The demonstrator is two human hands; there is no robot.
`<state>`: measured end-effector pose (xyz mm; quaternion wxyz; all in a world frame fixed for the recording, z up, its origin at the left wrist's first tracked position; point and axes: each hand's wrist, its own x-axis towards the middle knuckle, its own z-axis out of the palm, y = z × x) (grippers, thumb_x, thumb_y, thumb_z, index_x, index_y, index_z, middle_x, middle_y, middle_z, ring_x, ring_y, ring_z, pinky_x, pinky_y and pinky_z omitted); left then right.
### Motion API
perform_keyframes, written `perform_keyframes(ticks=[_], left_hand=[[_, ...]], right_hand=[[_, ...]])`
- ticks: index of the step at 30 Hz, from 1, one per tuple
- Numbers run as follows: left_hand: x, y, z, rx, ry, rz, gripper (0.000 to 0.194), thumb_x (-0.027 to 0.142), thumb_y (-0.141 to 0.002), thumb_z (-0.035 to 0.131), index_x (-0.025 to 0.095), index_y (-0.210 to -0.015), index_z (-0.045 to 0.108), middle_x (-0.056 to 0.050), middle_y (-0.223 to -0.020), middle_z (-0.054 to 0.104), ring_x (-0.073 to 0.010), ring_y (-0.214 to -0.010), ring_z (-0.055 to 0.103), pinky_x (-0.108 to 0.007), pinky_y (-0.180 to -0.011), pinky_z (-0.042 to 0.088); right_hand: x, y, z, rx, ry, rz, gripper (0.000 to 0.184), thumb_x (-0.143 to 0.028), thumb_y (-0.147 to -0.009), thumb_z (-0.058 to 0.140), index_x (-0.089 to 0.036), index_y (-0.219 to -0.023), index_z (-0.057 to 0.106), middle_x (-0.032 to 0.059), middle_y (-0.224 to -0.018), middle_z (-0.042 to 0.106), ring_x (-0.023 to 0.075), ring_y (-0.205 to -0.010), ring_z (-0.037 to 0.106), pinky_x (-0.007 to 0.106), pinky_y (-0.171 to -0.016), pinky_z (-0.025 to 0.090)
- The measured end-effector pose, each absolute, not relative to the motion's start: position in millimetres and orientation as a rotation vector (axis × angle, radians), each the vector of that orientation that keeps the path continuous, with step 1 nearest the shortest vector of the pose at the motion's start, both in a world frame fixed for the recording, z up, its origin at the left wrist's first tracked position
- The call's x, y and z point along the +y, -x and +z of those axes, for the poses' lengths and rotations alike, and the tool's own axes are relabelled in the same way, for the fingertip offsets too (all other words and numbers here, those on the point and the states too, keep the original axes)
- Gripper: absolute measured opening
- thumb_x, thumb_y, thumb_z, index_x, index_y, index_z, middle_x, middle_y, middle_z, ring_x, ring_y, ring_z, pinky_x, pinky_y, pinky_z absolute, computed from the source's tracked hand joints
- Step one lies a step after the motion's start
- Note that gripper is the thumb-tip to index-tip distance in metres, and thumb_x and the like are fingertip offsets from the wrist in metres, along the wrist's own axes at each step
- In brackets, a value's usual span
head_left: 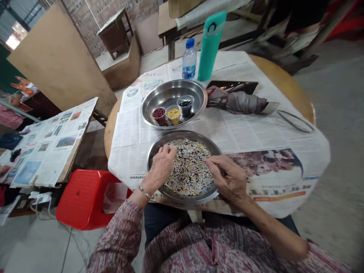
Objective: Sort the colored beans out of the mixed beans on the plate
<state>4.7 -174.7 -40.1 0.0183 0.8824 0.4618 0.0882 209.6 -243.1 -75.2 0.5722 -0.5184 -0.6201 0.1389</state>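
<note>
A steel bowl (209, 198) of mixed white, yellow, black and dark red grains and beans (189, 170) sits close in front of me. Over its left side is my left hand (163, 165), fingers bent and drawn together near the beans. My right hand (229, 176) is at the right rim, its thumb and forefinger pinched. Whatever lies between the fingertips of either hand is too small to make out. Behind stands a second steel bowl (170, 91) with three clear cups: red beans (159, 115), yellow beans (173, 113) and black beans (185, 106).
Newspaper (273, 136) covers the round table. At the back stand a water bottle (189, 60) and a teal bottle (211, 47). A folded grey umbrella (239, 101) lies beside a dark tablet (241, 87). A red stool (85, 197) and another newspaper-covered table (54, 148) are at left.
</note>
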Motion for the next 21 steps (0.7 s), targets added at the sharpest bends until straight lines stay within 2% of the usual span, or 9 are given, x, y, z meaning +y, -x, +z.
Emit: perform_keyframes(ticks=[1, 2, 5, 6, 8, 10, 12, 17, 21], left_hand=[[-182, 1, -38, 1.469, -2.735, 0.268, 0.013, 0.017, -0.097, 0.055, 0.021, -0.108, 0.059, -0.007, -0.102, 0.056, -0.0224, -0.095, 0.056, -0.035, -0.081, 0.056], [-190, 5, -36, 1.483, -2.719, 0.253, 0.018, 0.030, -0.096, 0.062, 0.022, -0.112, 0.058, -0.007, -0.104, 0.056, -0.0237, -0.097, 0.056, -0.036, -0.082, 0.056], [-216, 9, -32, 1.448, -2.641, 0.187, 0.059, 0.054, -0.080, 0.078, 0.024, -0.123, 0.053, -0.009, -0.112, 0.054, -0.0287, -0.102, 0.057, -0.041, -0.079, 0.057], [-223, 7, -31, 1.397, -2.617, 0.172, 0.064, 0.054, -0.077, 0.081, 0.025, -0.126, 0.052, -0.009, -0.114, 0.054, -0.0291, -0.103, 0.057, -0.041, -0.079, 0.058], [-233, -2, -32, 1.265, -2.574, 0.165, 0.057, 0.043, -0.083, 0.079, 0.026, -0.129, 0.050, -0.008, -0.115, 0.053, -0.0260, -0.101, 0.059, -0.039, -0.081, 0.059], [-234, -15, -35, 1.142, -2.556, 0.178, 0.037, 0.023, -0.093, 0.066, 0.025, -0.127, 0.052, -0.006, -0.112, 0.055, -0.0205, -0.096, 0.061, -0.035, -0.083, 0.058], [-227, -29, -39, 1.067, -2.596, 0.177, 0.026, 0.009, -0.097, 0.050, 0.021, -0.120, 0.056, -0.006, -0.106, 0.056, -0.0180, -0.091, 0.061, -0.033, -0.082, 0.058], [-187, -52, -47, 1.084, -2.795, 0.261, 0.024, 0.008, -0.098, 0.045, 0.018, -0.114, 0.060, -0.009, -0.110, 0.059, -0.0234, -0.103, 0.058, -0.034, -0.081, 0.055], [-166, -44, -49, 1.469, -2.739, 0.439, 0.027, 0.024, -0.095, 0.062, 0.018, -0.122, 0.059, -0.014, -0.128, 0.056, -0.0313, -0.112, 0.053, -0.045, -0.088, 0.053]], right_hand=[[-243, -209, -75, -1.455, 1.209, 0.322, 0.015, -0.026, -0.093, 0.056, -0.028, -0.087, 0.069, 0.0036, -0.084, 0.074, 0.0226, -0.077, 0.069, 0.039, -0.076, 0.056], [-243, -209, -76, -1.455, 1.204, 0.317, 0.014, -0.025, -0.093, 0.056, -0.028, -0.086, 0.069, 0.0034, -0.084, 0.074, 0.0225, -0.077, 0.069, 0.039, -0.076, 0.056], [-243, -209, -77, -1.454, 1.207, 0.307, 0.014, -0.025, -0.093, 0.056, -0.027, -0.085, 0.068, 0.0031, -0.083, 0.074, 0.0222, -0.076, 0.069, 0.039, -0.075, 0.056], [-243, -210, -77, -1.456, 1.208, 0.305, 0.015, -0.025, -0.093, 0.056, -0.027, -0.085, 0.068, 0.0030, -0.082, 0.074, 0.0221, -0.075, 0.069, 0.039, -0.075, 0.056], [-242, -210, -77, -1.459, 1.215, 0.305, 0.015, -0.026, -0.093, 0.056, -0.027, -0.084, 0.068, 0.0029, -0.081, 0.074, 0.0222, -0.075, 0.069, 0.039, -0.074, 0.056], [-242, -210, -77, -1.459, 1.235, 0.316, 0.016, -0.028, -0.094, 0.055, -0.028, -0.083, 0.068, 0.0033, -0.081, 0.074, 0.0228, -0.075, 0.069, 0.040, -0.074, 0.056], [-243, -210, -77, -1.457, 1.259, 0.330, 0.018, -0.031, -0.094, 0.054, -0.029, -0.082, 0.067, 0.0038, -0.081, 0.073, 0.0236, -0.075, 0.069, 0.041, -0.074, 0.056], [-243, -210, -77, -1.453, 1.248, 0.329, 0.016, -0.031, -0.094, 0.055, -0.029, -0.083, 0.067, 0.0041, -0.082, 0.073, 0.0231, -0.075, 0.068, 0.040, -0.073, 0.056], [-243, -209, -77, -1.458, 1.231, 0.311, 0.017, -0.027, -0.094, 0.055, -0.028, -0.083, 0.068, 0.0034, -0.081, 0.073, 0.0225, -0.074, 0.068, 0.039, -0.074, 0.055]])
